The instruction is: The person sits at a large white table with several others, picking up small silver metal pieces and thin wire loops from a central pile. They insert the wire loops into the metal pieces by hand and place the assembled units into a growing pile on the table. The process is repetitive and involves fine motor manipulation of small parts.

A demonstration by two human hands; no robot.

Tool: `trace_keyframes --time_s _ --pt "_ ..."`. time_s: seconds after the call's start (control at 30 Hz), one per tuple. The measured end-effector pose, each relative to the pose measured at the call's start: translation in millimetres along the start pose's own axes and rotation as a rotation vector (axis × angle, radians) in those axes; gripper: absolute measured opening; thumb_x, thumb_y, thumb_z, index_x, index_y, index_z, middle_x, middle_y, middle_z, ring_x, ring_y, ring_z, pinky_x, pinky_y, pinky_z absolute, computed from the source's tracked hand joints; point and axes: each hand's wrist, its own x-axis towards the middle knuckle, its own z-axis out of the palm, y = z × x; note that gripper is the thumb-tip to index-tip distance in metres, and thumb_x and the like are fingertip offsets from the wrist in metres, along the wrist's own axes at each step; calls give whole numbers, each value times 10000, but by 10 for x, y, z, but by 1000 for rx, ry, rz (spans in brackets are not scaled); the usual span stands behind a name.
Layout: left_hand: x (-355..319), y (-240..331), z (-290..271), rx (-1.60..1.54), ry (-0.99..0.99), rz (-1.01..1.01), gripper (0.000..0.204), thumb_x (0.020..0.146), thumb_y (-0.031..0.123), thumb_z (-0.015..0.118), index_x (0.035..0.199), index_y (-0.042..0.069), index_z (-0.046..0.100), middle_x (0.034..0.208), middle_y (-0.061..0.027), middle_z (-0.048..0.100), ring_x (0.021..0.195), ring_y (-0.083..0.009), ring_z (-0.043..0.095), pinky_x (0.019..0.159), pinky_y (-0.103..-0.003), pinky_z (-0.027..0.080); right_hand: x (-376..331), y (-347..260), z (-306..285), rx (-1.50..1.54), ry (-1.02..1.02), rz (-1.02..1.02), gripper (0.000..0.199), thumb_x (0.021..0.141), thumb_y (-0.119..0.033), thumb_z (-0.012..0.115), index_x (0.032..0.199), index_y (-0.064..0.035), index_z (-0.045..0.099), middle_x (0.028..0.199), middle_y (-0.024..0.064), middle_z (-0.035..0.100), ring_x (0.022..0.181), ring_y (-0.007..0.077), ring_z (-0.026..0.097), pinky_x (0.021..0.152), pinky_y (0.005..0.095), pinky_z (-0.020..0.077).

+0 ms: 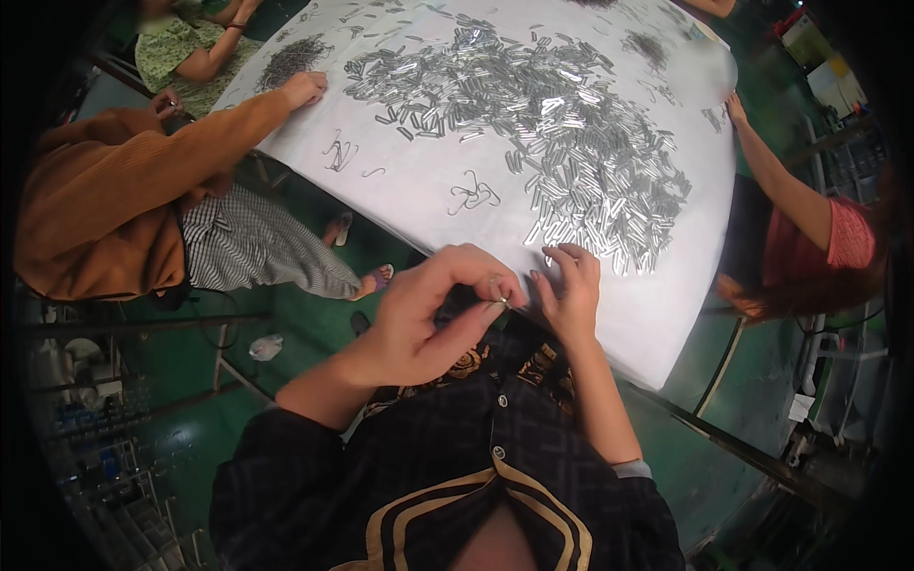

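My left hand (433, 314) is raised in front of the table's near edge, thumb and forefinger pinched on a small shiny metal piece (506, 304). Most of that piece is hidden by the fingertips, so its exact shape does not show. To its right, my right hand (573, 297) hovers at the table edge with its fingers apart and slightly bent, holding nothing that I can see. Just beyond it lies a wide heap of narrow silver metal clips (590, 181). A small group of bent wire hooks (473, 195) rests on the white tabletop (419, 205) left of the heap.
More wire hooks (339, 152) lie farther left, and dark piles of wire pieces (297, 59) sit toward the far side. A person in a brown top (124, 200) reaches onto the table from the left. Another in a red sleeve (850, 233) works at the right.
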Motion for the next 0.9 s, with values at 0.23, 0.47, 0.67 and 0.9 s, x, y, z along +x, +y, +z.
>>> trace_keyframes --time_s 0.23,0.47,0.67,0.9 --pt "401 779 -379 -42 98 245 167 904 157 547 984 64 434 811 -104 518 759 -203 512 682 -294 422 32 14 91 -219 -114 -158 673 691 -290 794 1261 -76 506 1300 201 441 1254 401 370 1062 537 276" --pt "439 1603 -996 153 111 523 210 900 185 504 1037 36 452 925 -77 468 891 -197 432 803 -357 349 103 -201 27 -434 -434 -86 1040 570 -335 855 1447 -164 322 1491 184 275 1412 389 177 1139 582 94" --pt "121 2281 -1373 463 391 770 90 946 54 480 1015 -3 490 935 -154 607 868 -233 600 794 -340 479 41 -67 112 -593 -469 -31 1138 533 -230 854 1487 -151 238 1538 173 195 1431 398 105 1122 617 66" --pt "-393 2649 -1459 595 764 733 43 953 39 497 987 12 499 975 -147 642 878 -175 620 796 -292 496 76 -10 82 -750 -499 -207 1041 640 -400 758 1498 -175 214 1538 174 217 1421 405 156 1080 649 158"
